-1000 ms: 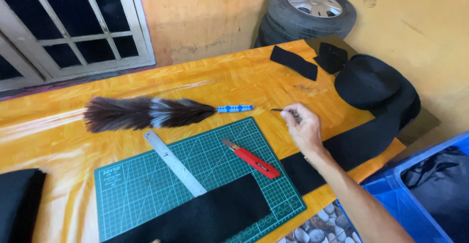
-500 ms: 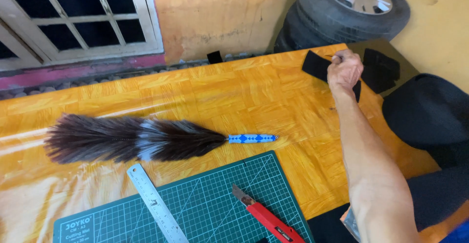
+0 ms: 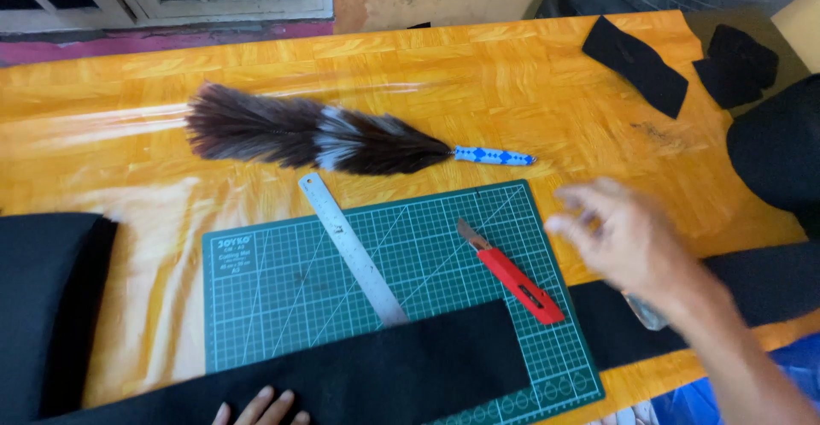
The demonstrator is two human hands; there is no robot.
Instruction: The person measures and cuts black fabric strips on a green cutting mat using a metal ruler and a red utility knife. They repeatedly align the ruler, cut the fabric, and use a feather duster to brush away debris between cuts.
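My right hand point(image 3: 628, 233) hovers blurred above the table's right side, fingers spread and empty, just right of a red utility knife point(image 3: 512, 275) lying on the green cutting mat point(image 3: 282, 288). Only the fingertips of my left hand point(image 3: 260, 408) show at the bottom edge, resting flat on a long strip of black fabric point(image 3: 384, 369) that covers the mat's near edge. A steel ruler point(image 3: 354, 250) lies diagonally on the mat, its lower end under the fabric. A brown and white feather duster point(image 3: 316, 134) with a blue handle lies beyond the mat.
The table point(image 3: 512, 75) has an orange wood-grain cover. Small black fabric pieces point(image 3: 636, 62) lie at the far right, with more black cloth point(image 3: 773, 147) at the right edge. A folded black stack point(image 3: 43, 305) sits at the left. A window frame and tyre stand behind.
My right hand has come back from the black pieces at the far right corner to a spot beside the knife. The view has dropped towards the mat, and my left fingertips now show.
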